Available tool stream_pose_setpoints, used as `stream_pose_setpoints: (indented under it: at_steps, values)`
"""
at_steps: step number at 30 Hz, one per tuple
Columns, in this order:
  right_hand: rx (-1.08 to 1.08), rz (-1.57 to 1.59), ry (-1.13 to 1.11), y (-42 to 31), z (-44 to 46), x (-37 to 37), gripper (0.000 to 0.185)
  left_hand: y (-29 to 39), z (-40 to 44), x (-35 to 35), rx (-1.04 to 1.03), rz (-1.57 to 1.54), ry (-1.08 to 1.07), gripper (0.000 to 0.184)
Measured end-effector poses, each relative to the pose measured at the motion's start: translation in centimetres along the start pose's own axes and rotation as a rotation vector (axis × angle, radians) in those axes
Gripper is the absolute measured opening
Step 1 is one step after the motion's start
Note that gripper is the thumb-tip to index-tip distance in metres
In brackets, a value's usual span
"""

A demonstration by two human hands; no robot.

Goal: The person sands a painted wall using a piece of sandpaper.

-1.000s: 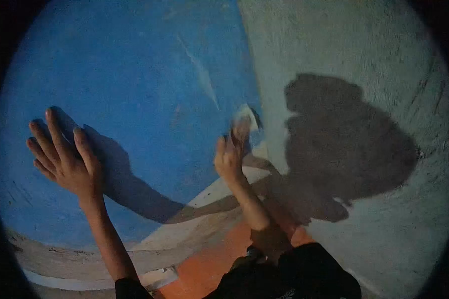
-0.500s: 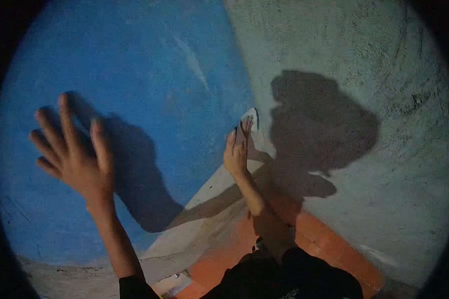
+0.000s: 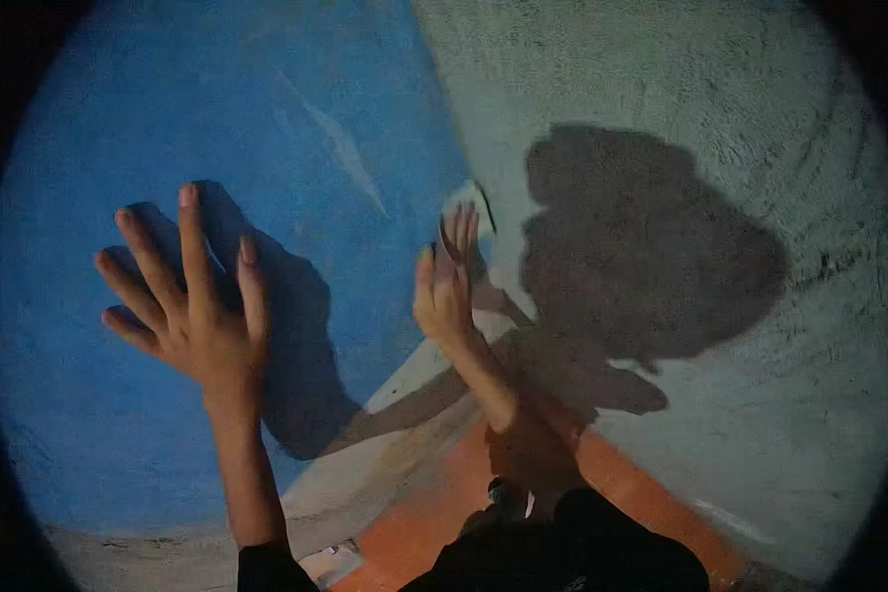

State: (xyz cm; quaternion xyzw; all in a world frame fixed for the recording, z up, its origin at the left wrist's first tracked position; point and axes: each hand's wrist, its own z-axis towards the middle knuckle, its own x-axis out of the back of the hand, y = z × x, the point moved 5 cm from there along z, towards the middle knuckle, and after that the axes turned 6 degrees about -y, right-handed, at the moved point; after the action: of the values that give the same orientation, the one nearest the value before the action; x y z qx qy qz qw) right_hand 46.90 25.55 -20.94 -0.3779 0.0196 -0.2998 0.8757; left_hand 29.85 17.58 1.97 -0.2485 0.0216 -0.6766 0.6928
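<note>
My left hand (image 3: 202, 311) is spread against the blue wall (image 3: 148, 99), its fingers apart and nothing in it. To the right, near the corner where blue meets grey-green, my right hand (image 3: 451, 286) holds a thin, pale sheet-like piece (image 3: 472, 197) against the wall. The fingers lie over that piece, and its dark edge stands slightly off the surface. What exactly the piece is cannot be made out.
A grey-green wall (image 3: 760, 424) rises on the right, with a large dark shadow across it. Below are an orange floor (image 3: 414, 523) and a pale band (image 3: 365, 469) along the blue wall's foot. A small pale object (image 3: 331, 562) lies at the bottom.
The view has shifted a little. My left hand has moved right and nearer to my right hand. My right hand, blurred at first, has gone down and up slightly at the corner with the pale piece.
</note>
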Motion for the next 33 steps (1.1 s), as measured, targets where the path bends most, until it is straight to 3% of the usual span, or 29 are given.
stream_pose_setpoints:
  at_steps: [3, 6, 8, 12, 15, 17, 19, 21, 24, 27, 29, 33]
  values:
    - [0.053, -0.09, -0.042, 0.5, 0.3, 0.6, 0.063, 0.3, 1.1, 1.0, 0.002, 0.015, -0.017, 0.054]
    - [-0.144, -0.034, -0.091, 4.5, -6.2, -0.6, 0.061, 0.4, 1.7, 1.1, -0.004, 0.026, 0.012, 0.053]
    - [-0.092, -0.014, -0.065, 5.4, -7.1, -2.1, 0.062, 0.1, -0.2, -0.1, -0.004, 0.03, 0.024, 0.052]
    - [0.18, 0.018, 0.025, -1.0, 1.7, -0.1, 0.065, 0.0, -0.1, -0.3, -0.003, 0.057, 0.022, 0.052]
    - [0.129, -0.144, -0.104, 2.7, -2.6, -2.3, 0.064, -0.1, -0.4, -0.6, -0.003, 0.059, 0.006, 0.051]
    - [-0.03, -0.081, -0.158, 7.2, -8.7, -3.0, 0.065, -0.4, 0.5, -0.2, -0.021, 0.059, -0.004, 0.05]
    - [-0.004, -0.027, -0.101, 7.3, -8.0, -2.2, 0.065, -0.3, 0.6, -0.5, -0.032, 0.061, 0.005, 0.051]
    - [0.125, -0.046, -0.076, 5.4, -4.8, -2.1, 0.065, -0.1, 0.0, -0.9, -0.04, 0.066, -0.012, 0.052]
    - [0.398, -0.093, 0.04, -6.8, 9.6, 1.6, 0.065, -0.3, -1.1, -0.7, -0.009, 0.075, -0.054, 0.053]
    - [0.53, -0.074, 0.09, -12.8, 16.8, 4.7, 0.065, -0.2, -1.2, -0.3, 0.029, 0.092, -0.06, 0.053]
    - [0.543, -0.255, 0.016, -10.3, 13.8, 3.3, 0.066, -1.1, -0.4, 0.9, 0.069, 0.078, -0.079, 0.053]
    - [0.452, -0.156, -0.087, -5.9, 3.1, 1.0, 0.066, -5.0, 2.2, 4.7, 0.18, 0.07, -0.058, 0.053]
